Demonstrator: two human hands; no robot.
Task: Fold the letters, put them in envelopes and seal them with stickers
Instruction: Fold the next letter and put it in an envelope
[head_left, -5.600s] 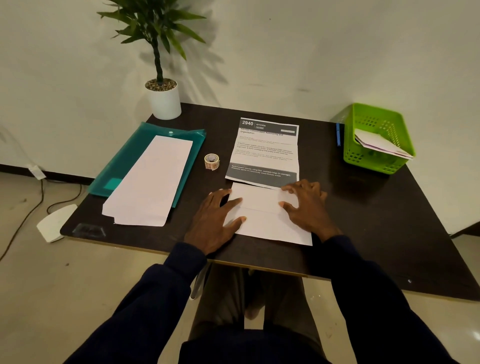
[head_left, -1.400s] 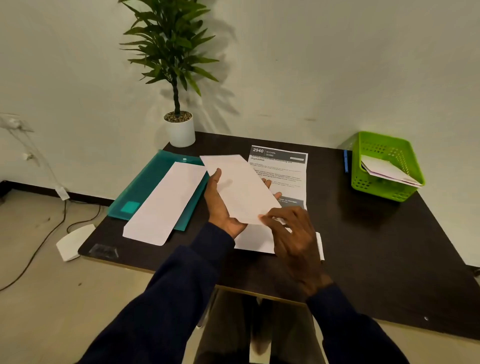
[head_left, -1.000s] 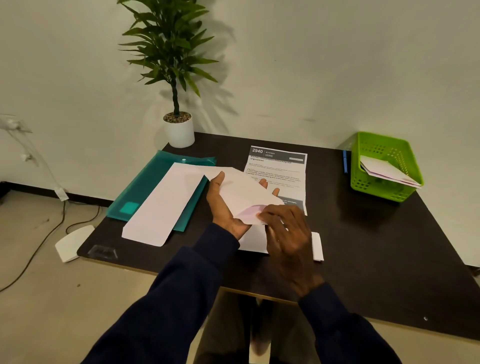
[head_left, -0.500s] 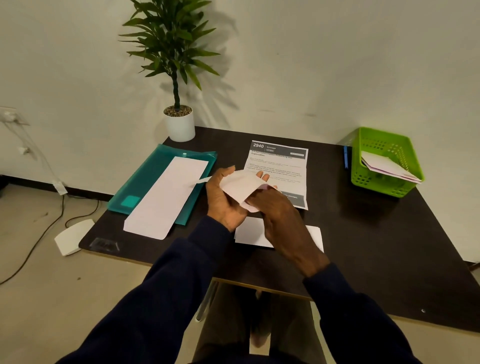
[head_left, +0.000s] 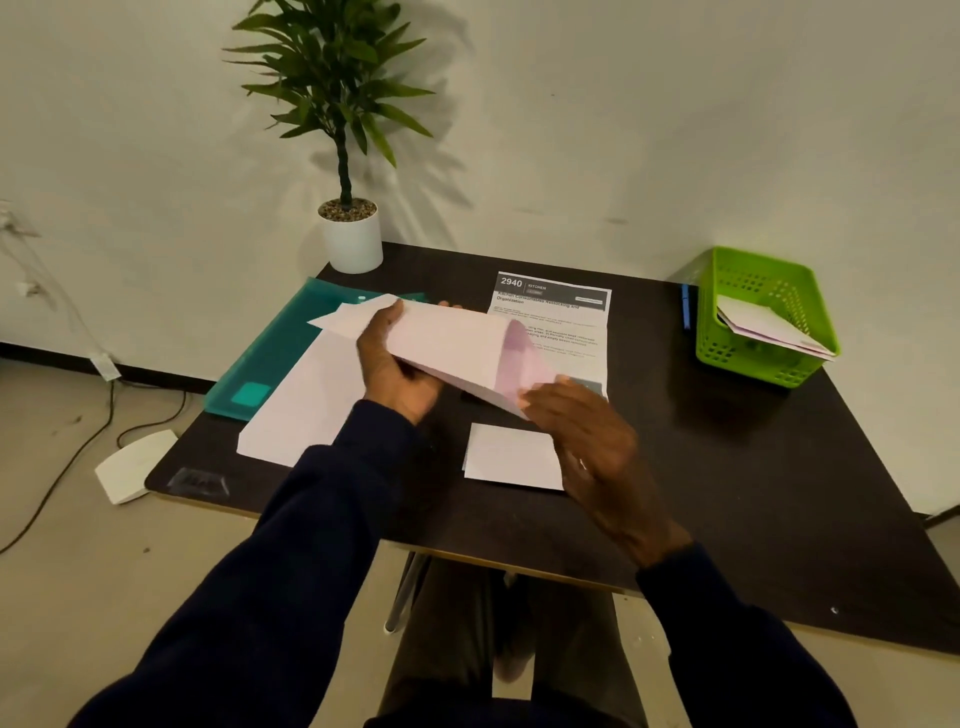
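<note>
At the far left a white flat object (head_left: 134, 464) lies on the floor beside the tabletop (head_left: 737, 499). On the tabletop's left part, a teal folder (head_left: 272, 358) carries a stack of white envelopes (head_left: 306, 410), and a potted plant (head_left: 352, 240) stands behind them at the wall.

The left grip (head_left: 396, 366) grasps one envelope (head_left: 451, 343) in the air above the tabletop, thumb on top and fingers underneath. Half a second ago this envelope was bunched small between both hands; now it is spread long and nearly level, with its mouth gaping to the right and showing a pinkish inside.

Below it, the folded letter (head_left: 511, 457) lies flat near the front edge, more of it uncovered than before.

The right grip (head_left: 589, 447) has dropped lower and hides the letter's right end. Its fingertips (head_left: 540, 397) meet the lower lip of the envelope's mouth; blur keeps me from telling whether they pinch it or only touch.

Behind lies a printed sheet (head_left: 563, 325), then a blue pen (head_left: 687, 306) just beside a green basket (head_left: 724, 356) that holds sealed envelopes (head_left: 763, 325), unchanged.
</note>
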